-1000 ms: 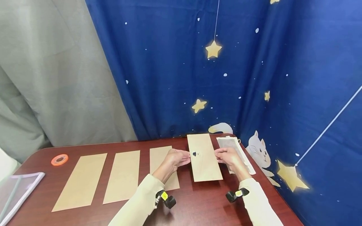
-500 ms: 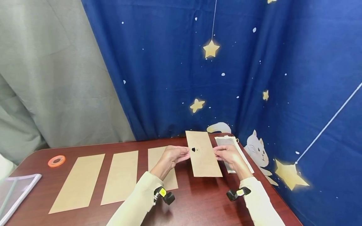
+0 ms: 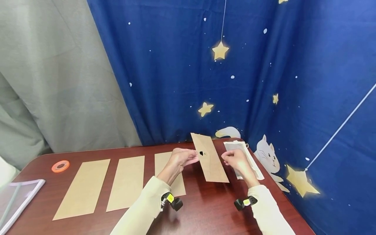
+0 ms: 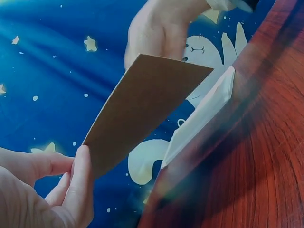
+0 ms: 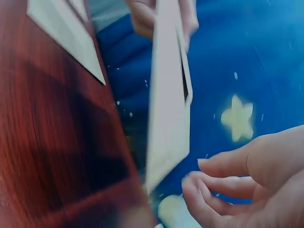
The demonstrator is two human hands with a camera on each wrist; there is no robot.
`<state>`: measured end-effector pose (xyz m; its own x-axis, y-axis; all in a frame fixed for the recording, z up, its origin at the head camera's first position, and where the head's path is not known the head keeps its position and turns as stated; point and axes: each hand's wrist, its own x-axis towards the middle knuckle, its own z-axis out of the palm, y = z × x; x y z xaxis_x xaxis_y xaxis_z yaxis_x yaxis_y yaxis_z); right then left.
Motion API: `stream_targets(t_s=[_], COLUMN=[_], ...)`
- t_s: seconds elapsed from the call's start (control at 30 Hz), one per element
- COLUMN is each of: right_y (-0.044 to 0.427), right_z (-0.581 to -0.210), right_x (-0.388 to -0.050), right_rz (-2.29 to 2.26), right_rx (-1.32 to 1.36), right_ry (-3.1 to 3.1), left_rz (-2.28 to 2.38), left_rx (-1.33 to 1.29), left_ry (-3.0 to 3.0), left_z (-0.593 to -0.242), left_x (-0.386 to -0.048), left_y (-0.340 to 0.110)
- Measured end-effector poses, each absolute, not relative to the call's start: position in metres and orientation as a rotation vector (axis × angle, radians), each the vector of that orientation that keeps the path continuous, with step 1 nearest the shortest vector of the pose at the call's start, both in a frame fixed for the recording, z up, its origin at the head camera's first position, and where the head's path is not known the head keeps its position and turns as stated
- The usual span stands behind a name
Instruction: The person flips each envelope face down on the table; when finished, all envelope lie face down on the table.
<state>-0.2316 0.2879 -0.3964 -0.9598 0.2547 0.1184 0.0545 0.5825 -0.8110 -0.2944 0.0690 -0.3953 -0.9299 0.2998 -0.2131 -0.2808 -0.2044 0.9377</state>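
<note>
My left hand pinches a stiff tan card by its left edge, between thumb and fingers. The card hangs tilted above the table, with a small black mark near the held edge. Its plain brown side faces the left wrist camera. Seen from the right wrist, the card is nearly edge-on, with a dark gap along one side. My right hand is just right of the card, apart from it. Its fingers are loosely bent and hold nothing.
Three tan cards, left, middle and right, lie in a row on the dark red table. An orange ring-shaped roll is at far left, above a clear white-edged pouch. A white-edged mesh pouch lies at right.
My right hand has let go of the card's right edge. The card has been lifted slightly and turned more edge-on, while my left hand still holds it.
</note>
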Motion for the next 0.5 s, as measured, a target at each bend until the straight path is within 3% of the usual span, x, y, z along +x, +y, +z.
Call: stream_targets(t_s=[0.27,0.5], right_y=[0.228,0.198], right_z=[-0.373,-0.382], right_x=[-0.211,-0.201], right_rz=[0.760,0.337], right_rx=[0.003,0.031], right_ry=[-2.633,-2.582], left_rz=[2.228,2.263], left_rx=[0.016,-0.039], left_ry=[1.680,1.722], left_z=[-0.392,-0.395], left_x=[-0.291,-0.290], left_y=[0.079,0.084])
